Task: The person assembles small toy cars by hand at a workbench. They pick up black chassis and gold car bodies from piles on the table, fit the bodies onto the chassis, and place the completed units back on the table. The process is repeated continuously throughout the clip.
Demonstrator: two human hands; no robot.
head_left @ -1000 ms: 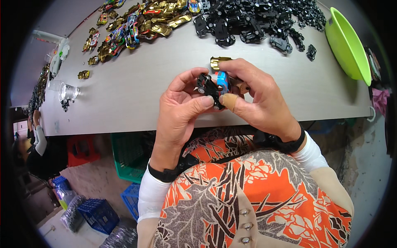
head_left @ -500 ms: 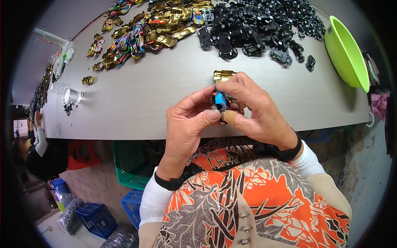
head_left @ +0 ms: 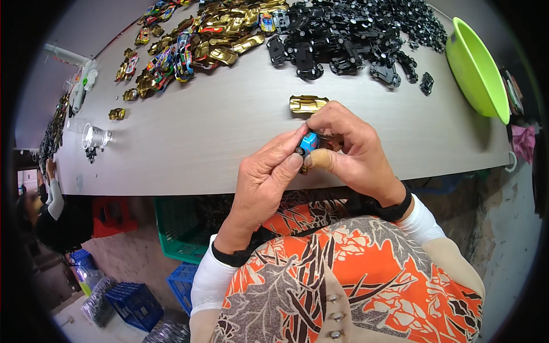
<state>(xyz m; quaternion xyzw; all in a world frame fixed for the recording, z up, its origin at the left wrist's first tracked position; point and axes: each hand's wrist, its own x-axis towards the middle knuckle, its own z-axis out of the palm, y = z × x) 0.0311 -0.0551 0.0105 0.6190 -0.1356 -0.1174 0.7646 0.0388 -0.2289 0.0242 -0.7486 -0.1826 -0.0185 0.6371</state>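
A small blue toy car (head_left: 309,141) with a dark wheel showing is pinched between my two hands above the table's near edge. My left hand (head_left: 267,171) closes on it with thumb and fingers from the left. From the right, my right hand (head_left: 357,146) grips it between a bent index finger and a thumb wrapped in a tan bandage. My fingers hide much of the car, and a bit of gold shows beneath it. Just beyond my right fingers lies a gold toy car body shell (head_left: 306,104) on the table.
Gold and coloured car shells (head_left: 223,34) are heaped at the far left, black car bases (head_left: 343,40) at the far right. A lime-green basin (head_left: 477,71) stands right; a clear cup (head_left: 96,136) lies left. Crates (head_left: 171,228) sit below. Another person (head_left: 57,211) is at far left.
The car has turned in my fingers and shows more of its blue side. My hands have shifted slightly, and more of the gold shell beyond them is visible.
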